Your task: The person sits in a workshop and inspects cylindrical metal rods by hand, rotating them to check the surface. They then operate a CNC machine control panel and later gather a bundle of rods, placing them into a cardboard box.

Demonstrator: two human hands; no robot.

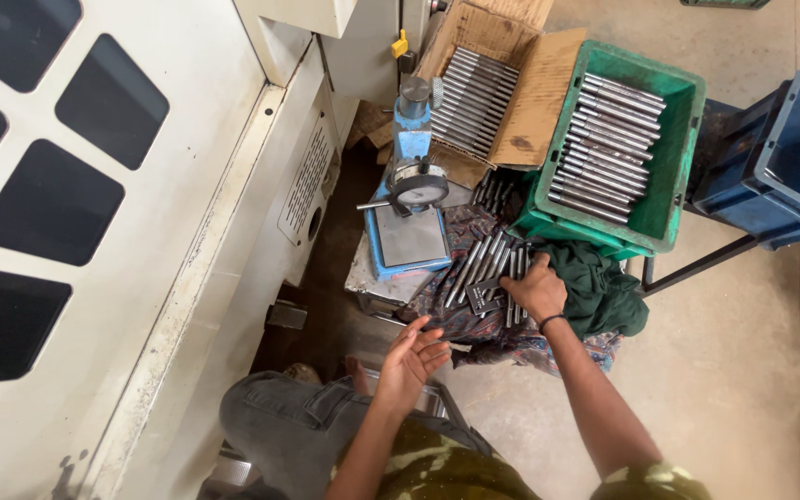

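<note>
Right now the right hand (536,289) is pressing down, fingers curled, onto loose grey steel rods (486,261) lying on a patterned cloth (474,324) that is keeping them from rolling, beside the blue dial-gauge stand (412,199). Meanwhile the left hand (411,358) is hovering open and empty, palm up, nearby.

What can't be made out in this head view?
- Whether the right hand grips a rod: its back covers the loose metal rods.
- Dial gauge reading: too small.
- Lower layers of rods in the green crate: hidden by the top layer.
- Blue bin: cut off by the right edge.
- Left hand: open, empty.
</note>
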